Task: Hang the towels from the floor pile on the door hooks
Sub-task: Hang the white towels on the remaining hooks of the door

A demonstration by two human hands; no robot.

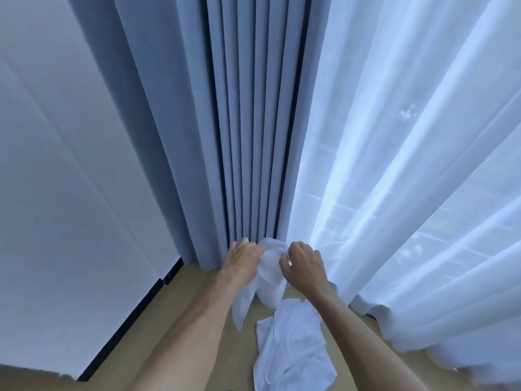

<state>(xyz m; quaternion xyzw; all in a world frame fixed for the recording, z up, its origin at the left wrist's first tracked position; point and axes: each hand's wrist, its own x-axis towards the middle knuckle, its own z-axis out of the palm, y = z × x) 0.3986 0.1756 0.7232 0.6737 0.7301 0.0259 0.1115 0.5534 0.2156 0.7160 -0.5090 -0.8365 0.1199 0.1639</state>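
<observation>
Both hands grip one white towel (269,266) at its top edge: left hand (244,259) on the left, right hand (303,263) pinching the right. Its long axis hangs downward. A second towel (293,345) lies on the floor (180,328) directly below. No door hooks visible.

Single head-mounted wide-angle view, looking forward and steeply down from the person's own standpoint. Both forearms enter from the bottom edge and converge near lower centre, close to the lens. The camera faces a room corner: a white wall (56,193) fills the left, pleated blue curtains (242,122) the centre, a sheer white curtain (408,165) the right, with the wooden floor (174,300) below. Vertical lines splay outward toward the top, showing lens distortion.
</observation>
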